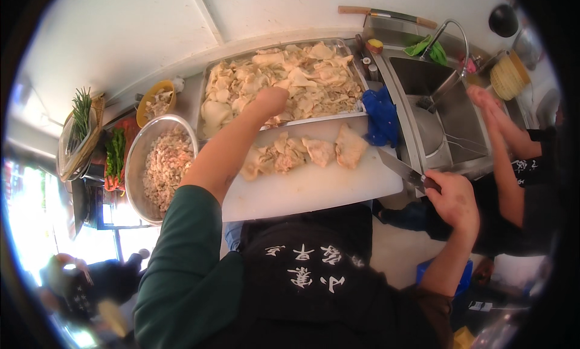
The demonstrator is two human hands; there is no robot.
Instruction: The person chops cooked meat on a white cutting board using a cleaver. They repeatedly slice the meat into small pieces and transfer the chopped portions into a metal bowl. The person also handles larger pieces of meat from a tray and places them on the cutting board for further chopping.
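Observation:
My left hand [273, 100] reaches over the near side of a large metal tray [326, 118] heaped with pale, cooked-looking pieces of meat or skin [299, 77]. Its fingertips are hidden, so whether it grips a piece cannot be told. My right hand [453, 197] is closed around the handle of a knife [401, 167], whose blade lies over the right end of a white cutting board [294, 197]. Several of the pale pieces [350, 147] lie in a row along the far part of the board. Left of the board, a steel bowl [131, 181] holds chopped pale-pink bits [167, 167].
A blue cloth [381, 115] lies between tray and steel sink [466, 122]. At the sink's right, a co-worker's hands [485, 97] are near the tap [464, 45]. Left stand a yellow bowl [171, 105], green peppers [115, 152] and a basket [93, 145] with green stalks.

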